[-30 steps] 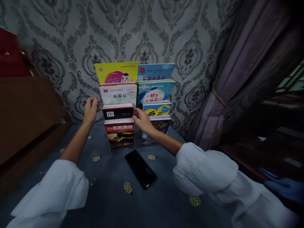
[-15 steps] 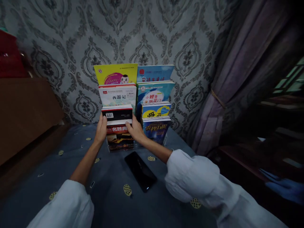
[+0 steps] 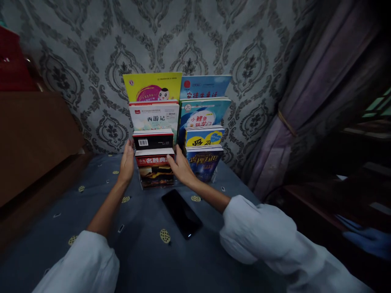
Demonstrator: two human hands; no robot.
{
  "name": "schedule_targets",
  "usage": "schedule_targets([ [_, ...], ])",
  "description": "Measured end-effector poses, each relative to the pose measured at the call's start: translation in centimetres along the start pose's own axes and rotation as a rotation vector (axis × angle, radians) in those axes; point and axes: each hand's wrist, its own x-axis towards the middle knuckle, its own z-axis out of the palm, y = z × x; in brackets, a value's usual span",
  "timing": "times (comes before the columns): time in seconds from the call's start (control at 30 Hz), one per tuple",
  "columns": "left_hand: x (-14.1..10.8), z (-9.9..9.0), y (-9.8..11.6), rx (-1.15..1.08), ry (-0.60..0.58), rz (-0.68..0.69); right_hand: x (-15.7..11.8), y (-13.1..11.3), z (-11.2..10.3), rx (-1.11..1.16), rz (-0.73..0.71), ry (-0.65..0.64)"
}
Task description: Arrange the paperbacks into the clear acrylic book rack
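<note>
Books stand in tiers, in two columns, in a clear stand point(image 3: 214, 176). In the left column, a black book point(image 3: 155, 142) with a barcode sits behind a red-topped book point(image 3: 155, 171). Farther back are a white book point(image 3: 154, 116) and a yellow book point(image 3: 152, 85). My left hand point(image 3: 127, 162) is upright with fingers straight, just left of the black book, holding nothing. My right hand point(image 3: 182, 165) is at the column's right edge, thumb and fingers apart, its thumb at the red-topped book. Whether it touches is hard to tell. A dark blue book point(image 3: 204, 162) stands right of it.
A black phone point(image 3: 181, 213) lies on the blue patterned cloth point(image 3: 137, 252) before the stand. Patterned wallpaper point(image 3: 207, 36) rises behind. A brown box point(image 3: 36, 138) is at left, a tied purple curtain point(image 3: 281, 134) at right. Blue books point(image 3: 207, 114) fill the right column.
My hands have let go of the black book and spread apart. It sits lower, behind the red-topped book, whose cover shows more. The view has shifted slightly.
</note>
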Motion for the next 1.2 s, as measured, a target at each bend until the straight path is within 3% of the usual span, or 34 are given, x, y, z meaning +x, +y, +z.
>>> schedule_targets([
  [0.23, -4.0, -0.3, -0.6, 0.1, 0.061, -0.019, -3.1, 0.6, -0.5, 0.062, -0.028, -0.04],
  [0.4, -5.7, 0.7, -0.7, 0.162, 0.002, 0.006, -3.5, 0.6, 0.7, 0.093, 0.04, -0.054],
  [0.97, -6.0, 1.1, -1.3, 0.118, -0.039, 0.036, -4.5, 2.7, 2.8, 0.076, 0.075, -0.028],
  [1.2, -6.7, 1.2, -2.0, 0.16, -0.043, 0.048, -4.9, 3.1, 2.3, 0.091, 0.133, -0.09],
])
